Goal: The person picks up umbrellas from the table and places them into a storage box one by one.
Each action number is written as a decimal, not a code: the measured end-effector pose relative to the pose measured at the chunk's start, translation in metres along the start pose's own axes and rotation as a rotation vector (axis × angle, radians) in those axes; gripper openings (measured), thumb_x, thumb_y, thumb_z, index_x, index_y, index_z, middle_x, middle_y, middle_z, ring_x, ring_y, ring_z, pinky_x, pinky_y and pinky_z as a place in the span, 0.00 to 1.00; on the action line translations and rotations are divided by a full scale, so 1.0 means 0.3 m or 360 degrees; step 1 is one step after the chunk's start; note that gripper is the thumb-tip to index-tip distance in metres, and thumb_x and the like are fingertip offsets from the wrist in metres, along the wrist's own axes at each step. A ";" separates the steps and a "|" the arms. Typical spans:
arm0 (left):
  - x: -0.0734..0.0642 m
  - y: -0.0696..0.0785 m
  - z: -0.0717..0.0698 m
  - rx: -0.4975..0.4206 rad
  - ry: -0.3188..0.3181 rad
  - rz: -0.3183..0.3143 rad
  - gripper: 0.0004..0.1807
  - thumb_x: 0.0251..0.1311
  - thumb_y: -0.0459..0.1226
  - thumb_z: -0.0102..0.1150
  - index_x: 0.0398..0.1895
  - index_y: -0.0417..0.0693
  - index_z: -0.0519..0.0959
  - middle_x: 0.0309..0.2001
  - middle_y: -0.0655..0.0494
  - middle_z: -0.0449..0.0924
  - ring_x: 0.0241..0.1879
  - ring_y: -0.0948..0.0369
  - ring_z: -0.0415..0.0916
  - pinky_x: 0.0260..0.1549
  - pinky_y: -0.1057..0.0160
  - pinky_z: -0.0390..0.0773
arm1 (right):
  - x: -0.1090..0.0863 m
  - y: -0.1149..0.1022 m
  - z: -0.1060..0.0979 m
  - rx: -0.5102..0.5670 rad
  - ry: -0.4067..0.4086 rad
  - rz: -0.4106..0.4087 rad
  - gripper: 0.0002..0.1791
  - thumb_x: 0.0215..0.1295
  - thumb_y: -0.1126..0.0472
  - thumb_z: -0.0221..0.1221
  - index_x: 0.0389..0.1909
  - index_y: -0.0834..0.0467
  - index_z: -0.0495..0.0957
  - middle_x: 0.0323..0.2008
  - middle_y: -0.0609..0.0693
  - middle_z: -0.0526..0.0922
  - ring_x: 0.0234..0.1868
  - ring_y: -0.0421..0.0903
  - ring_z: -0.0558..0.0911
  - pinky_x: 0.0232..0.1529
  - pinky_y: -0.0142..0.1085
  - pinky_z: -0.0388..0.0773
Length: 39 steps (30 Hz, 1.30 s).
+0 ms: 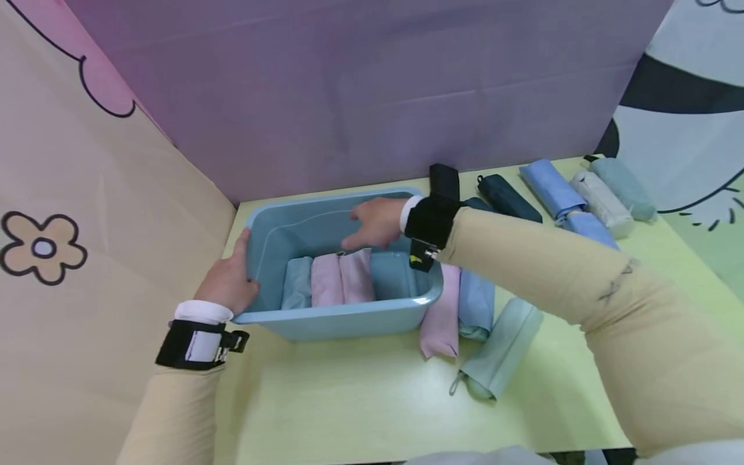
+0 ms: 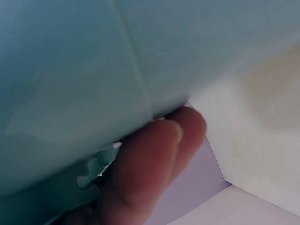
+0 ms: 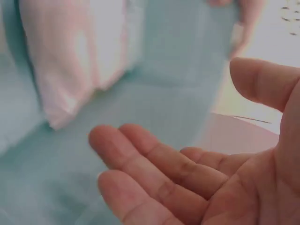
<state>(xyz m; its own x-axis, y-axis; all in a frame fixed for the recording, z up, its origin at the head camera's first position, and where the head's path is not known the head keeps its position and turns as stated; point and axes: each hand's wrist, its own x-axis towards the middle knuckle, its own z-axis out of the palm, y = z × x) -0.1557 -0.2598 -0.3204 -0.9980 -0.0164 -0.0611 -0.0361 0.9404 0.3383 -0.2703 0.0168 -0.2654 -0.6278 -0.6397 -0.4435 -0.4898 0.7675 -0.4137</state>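
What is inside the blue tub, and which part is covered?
Inside the blue tub, one blue-green bundle and two pink bundles sit side by side. The near rim hides their nearest ends. The right hand blocks part of the far wall; anything behind it cannot be seen.

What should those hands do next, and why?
Perhaps the right hand should reach for the pink bundle beside the bin: that hand holds nothing, and there seems to be room inside, to the right of the folded bundles.
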 end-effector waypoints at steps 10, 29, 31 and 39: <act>0.006 -0.021 -0.005 0.0014 0.0024 0.0044 0.53 0.48 0.27 0.56 0.75 0.37 0.35 0.23 0.38 0.76 0.18 0.50 0.73 0.18 0.54 0.71 | -0.170 0.083 -0.146 0.0283 0.0221 -0.0085 0.41 0.65 0.36 0.53 0.73 0.50 0.53 0.64 0.49 0.68 0.44 0.44 0.82 0.54 0.43 0.70; 0.015 -0.049 -0.014 0.0064 0.0033 0.0022 0.52 0.48 0.28 0.55 0.75 0.36 0.37 0.29 0.30 0.77 0.23 0.47 0.75 0.23 0.50 0.73 | -0.288 0.417 -0.057 0.0701 0.0474 0.0103 0.42 0.65 0.39 0.55 0.71 0.59 0.55 0.57 0.61 0.74 0.47 0.50 0.81 0.46 0.47 0.77; 0.016 -0.052 -0.015 0.0063 0.0032 0.0021 0.52 0.48 0.28 0.55 0.75 0.36 0.37 0.29 0.30 0.77 0.23 0.47 0.75 0.23 0.51 0.73 | -0.270 0.427 -0.016 0.0756 0.0434 0.0105 0.40 0.66 0.42 0.55 0.70 0.59 0.55 0.57 0.62 0.74 0.46 0.51 0.81 0.44 0.46 0.78; 0.020 -0.054 -0.015 0.0047 0.0037 0.0007 0.52 0.49 0.28 0.55 0.75 0.37 0.37 0.32 0.28 0.77 0.24 0.46 0.76 0.23 0.50 0.73 | -0.179 0.438 0.114 0.0690 0.0330 0.0147 0.38 0.67 0.47 0.56 0.69 0.64 0.56 0.60 0.67 0.69 0.41 0.54 0.84 0.35 0.43 0.81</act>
<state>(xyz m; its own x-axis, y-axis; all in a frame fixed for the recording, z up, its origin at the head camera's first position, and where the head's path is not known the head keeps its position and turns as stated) -0.1614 -0.2766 -0.3221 -0.9991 -0.0196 -0.0377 -0.0303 0.9501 0.3105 -0.2802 0.1503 -0.3232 -0.7856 -0.5140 -0.3445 -0.1570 0.7041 -0.6925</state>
